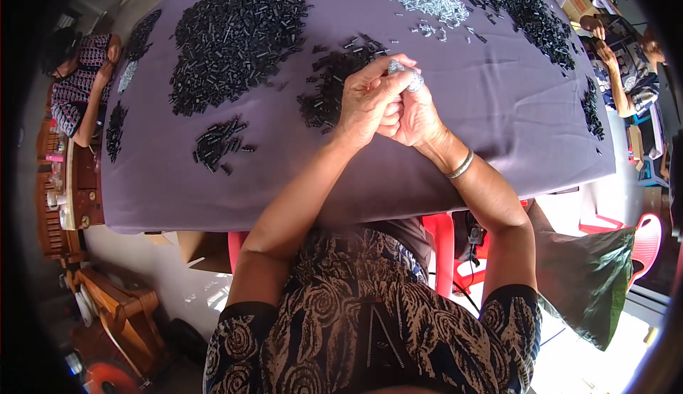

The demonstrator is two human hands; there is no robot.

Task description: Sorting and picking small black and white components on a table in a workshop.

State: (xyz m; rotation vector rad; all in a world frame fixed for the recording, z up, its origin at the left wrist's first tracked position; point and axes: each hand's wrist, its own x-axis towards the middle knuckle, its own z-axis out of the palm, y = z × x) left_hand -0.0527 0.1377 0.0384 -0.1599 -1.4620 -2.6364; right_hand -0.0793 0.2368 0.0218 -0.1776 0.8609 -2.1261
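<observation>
My left hand (364, 106) and my right hand (420, 118) meet over the middle of the table, pressed together with fingers curled. Shiny silver material (411, 79) shows around the fingertips at the top; I cannot tell if it is a wrapping or a held piece. Whatever lies between the fingers is hidden or too small to name. A metal bangle (462, 165) circles my right wrist. Just behind and left of my hands spreads a loose heap of small black cylindrical pieces (329, 84). Farther back lies a pile of small silvery pieces (430, 4).
A big black heap (235, 38) and a smaller one (219, 143) lie left on the purple tablecloth (512, 138). Another black pile (530, 20) lies far right. One person (78, 84) sits left; another person's arm (615, 74) shows right. Red chairs (644, 244) stand nearby.
</observation>
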